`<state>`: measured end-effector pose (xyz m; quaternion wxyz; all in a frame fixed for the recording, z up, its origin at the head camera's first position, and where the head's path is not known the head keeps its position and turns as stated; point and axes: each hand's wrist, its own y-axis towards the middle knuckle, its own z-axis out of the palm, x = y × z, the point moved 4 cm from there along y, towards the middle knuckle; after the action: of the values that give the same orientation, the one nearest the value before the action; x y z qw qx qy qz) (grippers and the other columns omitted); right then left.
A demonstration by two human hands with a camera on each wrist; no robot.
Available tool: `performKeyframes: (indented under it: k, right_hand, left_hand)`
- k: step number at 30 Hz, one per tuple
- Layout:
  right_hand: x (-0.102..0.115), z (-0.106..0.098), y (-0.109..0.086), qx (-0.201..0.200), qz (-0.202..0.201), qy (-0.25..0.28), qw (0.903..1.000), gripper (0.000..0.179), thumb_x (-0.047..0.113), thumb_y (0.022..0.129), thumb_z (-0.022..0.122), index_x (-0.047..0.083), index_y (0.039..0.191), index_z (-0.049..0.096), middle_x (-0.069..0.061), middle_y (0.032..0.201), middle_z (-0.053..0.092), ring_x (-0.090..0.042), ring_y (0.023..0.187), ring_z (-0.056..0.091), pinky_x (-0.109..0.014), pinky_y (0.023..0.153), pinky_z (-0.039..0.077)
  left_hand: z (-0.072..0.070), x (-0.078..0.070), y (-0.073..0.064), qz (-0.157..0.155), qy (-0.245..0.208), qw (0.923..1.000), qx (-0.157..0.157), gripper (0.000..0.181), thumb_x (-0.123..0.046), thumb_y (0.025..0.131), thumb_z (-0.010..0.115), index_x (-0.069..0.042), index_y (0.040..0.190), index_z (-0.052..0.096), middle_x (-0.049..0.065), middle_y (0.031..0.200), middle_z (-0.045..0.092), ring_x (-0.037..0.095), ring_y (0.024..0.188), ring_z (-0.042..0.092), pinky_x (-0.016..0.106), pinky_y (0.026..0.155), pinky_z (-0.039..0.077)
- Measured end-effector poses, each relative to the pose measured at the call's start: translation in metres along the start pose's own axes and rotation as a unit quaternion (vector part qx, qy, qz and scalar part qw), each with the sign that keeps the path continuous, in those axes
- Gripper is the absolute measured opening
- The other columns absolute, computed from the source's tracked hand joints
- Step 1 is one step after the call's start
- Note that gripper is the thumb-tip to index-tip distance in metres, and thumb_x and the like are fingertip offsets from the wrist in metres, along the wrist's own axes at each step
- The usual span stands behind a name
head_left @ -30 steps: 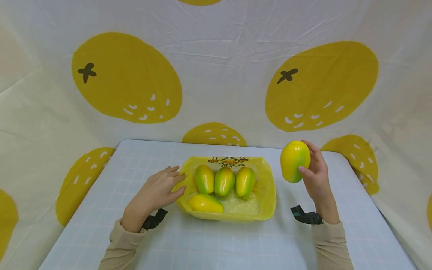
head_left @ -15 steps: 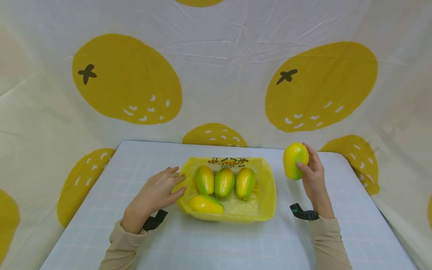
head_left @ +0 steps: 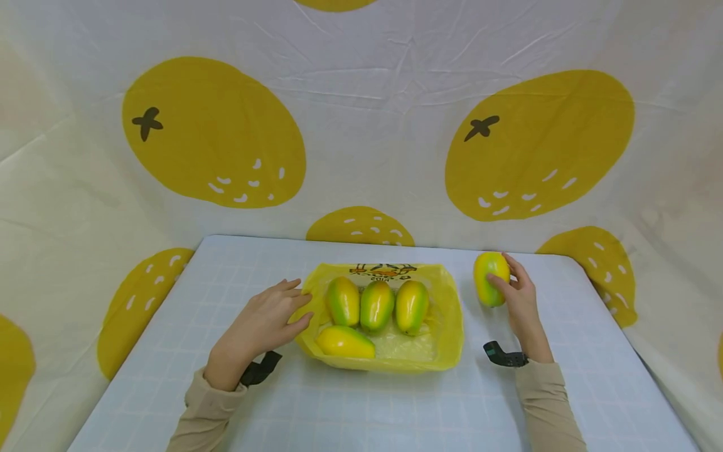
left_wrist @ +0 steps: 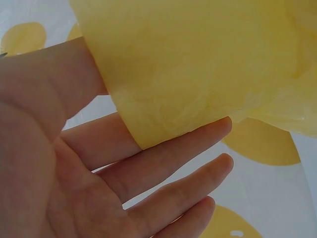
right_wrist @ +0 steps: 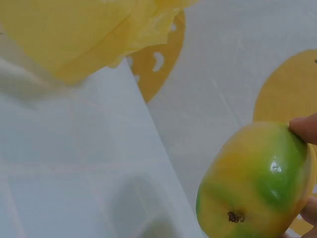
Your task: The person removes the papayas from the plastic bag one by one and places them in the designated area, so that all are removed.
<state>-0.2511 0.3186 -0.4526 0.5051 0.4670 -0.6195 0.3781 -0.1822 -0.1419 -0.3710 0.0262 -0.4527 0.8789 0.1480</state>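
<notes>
My right hand [head_left: 524, 309] holds a yellow-green mango [head_left: 484, 276] low over the table's back right, thumb on the near side and fingers behind. In the right wrist view, the mango [right_wrist: 252, 181] shows its dark stem spot. A yellow plastic bag [head_left: 449, 320], its mouth spread wide, sits mid-table. Inside, three mangoes [head_left: 376, 306] stand in a row, and another mango [head_left: 346, 343] lies sideways at the front left. At the bag's left rim is my left hand [head_left: 262, 323], fingers extended and spread. The bag [left_wrist: 188, 69] hides part of its thumb and index finger in the left wrist view.
The table [head_left: 395, 414] has a pale blue checked cover. Behind it and at both sides hangs a white cloth [head_left: 373, 144] printed with large yellow fruit. Black straps with a camera mount [head_left: 505, 356] circle the wrists.
My right hand has lowered the mango toward the table and shifted slightly left. The left hand, the bag and the mangoes in it have stayed put.
</notes>
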Motion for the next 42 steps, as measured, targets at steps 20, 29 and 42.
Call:
performKeyframes:
  k: [20,29,42]
  right_hand:
    - [-0.032,-0.002,0.008,-0.033,0.074,-0.084,0.9932,0.078,0.049,0.094,0.064,0.02,0.158,0.028,-0.013,0.153,0.031,-0.023,0.12,0.038,-0.027,0.094,0.041]
    - [-0.038,0.0,0.009,-0.035,0.097,-0.067,0.9924,0.082,0.052,0.093,0.063,0.021,0.159,0.025,-0.012,0.156,0.028,-0.028,0.13,0.035,-0.041,0.111,0.038]
    - [-0.038,-0.002,0.009,-0.028,0.092,-0.078,0.9923,0.085,0.051,0.091,0.066,0.021,0.159,0.024,-0.014,0.157,0.028,-0.029,0.13,0.036,-0.038,0.105,0.041]
  left_hand:
    - [0.0,-0.001,0.0,0.003,0.011,0.9999,0.002,0.033,-0.021,0.09,0.071,0.002,0.114,0.073,0.017,0.115,0.07,0.037,0.123,0.057,0.052,0.104,0.044]
    - [0.001,0.0,-0.001,0.005,0.015,0.9999,0.004,0.033,-0.021,0.09,0.071,0.002,0.114,0.072,0.017,0.115,0.07,0.037,0.123,0.057,0.053,0.104,0.045]
    - [0.001,-0.001,0.0,0.01,0.012,0.9999,-0.004,0.032,-0.019,0.089,0.072,0.002,0.113,0.073,0.017,0.113,0.07,0.037,0.123,0.057,0.052,0.106,0.043]
